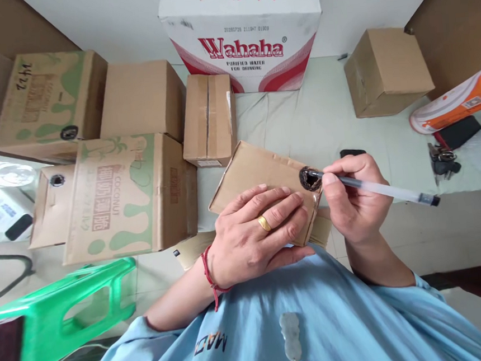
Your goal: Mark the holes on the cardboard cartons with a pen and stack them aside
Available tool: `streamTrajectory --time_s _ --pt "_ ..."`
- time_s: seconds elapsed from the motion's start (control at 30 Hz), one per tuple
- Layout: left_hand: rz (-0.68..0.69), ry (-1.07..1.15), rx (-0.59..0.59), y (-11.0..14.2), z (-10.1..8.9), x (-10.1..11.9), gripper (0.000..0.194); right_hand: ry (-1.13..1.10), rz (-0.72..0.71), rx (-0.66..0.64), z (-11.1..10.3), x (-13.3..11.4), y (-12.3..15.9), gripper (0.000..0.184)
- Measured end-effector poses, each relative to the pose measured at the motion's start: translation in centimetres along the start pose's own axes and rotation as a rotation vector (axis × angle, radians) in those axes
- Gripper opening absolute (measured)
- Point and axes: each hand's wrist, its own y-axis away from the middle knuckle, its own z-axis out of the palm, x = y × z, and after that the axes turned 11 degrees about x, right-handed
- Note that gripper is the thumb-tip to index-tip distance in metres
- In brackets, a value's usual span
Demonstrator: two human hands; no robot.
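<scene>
A brown cardboard box (pixel 257 173) lies tilted close against my body. My left hand (pixel 261 223), with a gold ring and a red wrist cord, rests flat across its top, fingers stretched out over the cardboard. Near the box's right corner is a dark hole with a scribbled black ring (pixel 309 179) around it. My right hand (pixel 355 193) pinches a pen (pixel 376 187) with a clear barrel and a black end. The pen's tip touches the black ring or the hole's edge; I cannot tell which.
Beyond stand a small taped box (pixel 207 116) and a Wahaha water carton (pixel 245 39). Coconut cartons (pixel 119 196) are stacked at left, above a green stool (pixel 67 313). At right are a plain box (pixel 386 72), an orange bottle (pixel 461 99) and keys (pixel 445 160).
</scene>
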Motion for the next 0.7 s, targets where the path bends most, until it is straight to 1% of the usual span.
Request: streamTrajectory --time_s 0.17,0.3,0.5,0.7 --pt "0.003 0.005 -0.010 0.02 -0.09 -0.07 0.051 0.065 -0.026 -0.050 -0.06 -0.27 -0.21 0.003" --pt "0.001 -0.003 -0.013 0.00 -0.14 -0.06 0.049 0.094 -0.050 -0.084 -0.25 -0.50 -0.38 0.006" --pt "0.003 0.002 0.013 0.14 0.13 -0.01 0.048 0.090 -0.074 -0.096 -0.67 -0.41 -0.36 0.005" --pt "0.007 -0.013 -0.007 0.07 0.02 -0.02 0.046 0.086 -0.088 -0.098 -0.66 -0.59 -0.49 0.002"
